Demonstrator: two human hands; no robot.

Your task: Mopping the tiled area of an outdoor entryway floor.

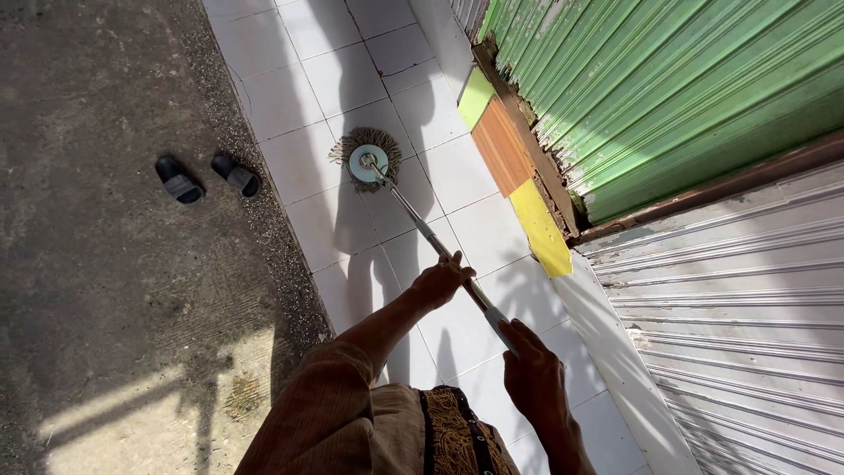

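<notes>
The left hand (441,281) sits at centre frame, its arm stretching up from the lower middle in a brown sleeve, fingers curled closed. The right hand (532,374) lies lower right of centre, nearer the body, fingers wrapped shut, forearm running to the bottom edge.

Mop handle (413,220) partly hidden under both hands' fingers (457,264) (right forearm cut off below)

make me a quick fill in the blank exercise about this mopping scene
1. Both hands, the left hand and the right hand, grip the handle of a ____.
2. The round mop head rests on white floor ____.
3. A pair of dark ____ lies on the concrete ground.
4. The corrugated shutter nearest the mop head is ____ in colour.

Missing words: mop; tiles; sandals; green
</notes>
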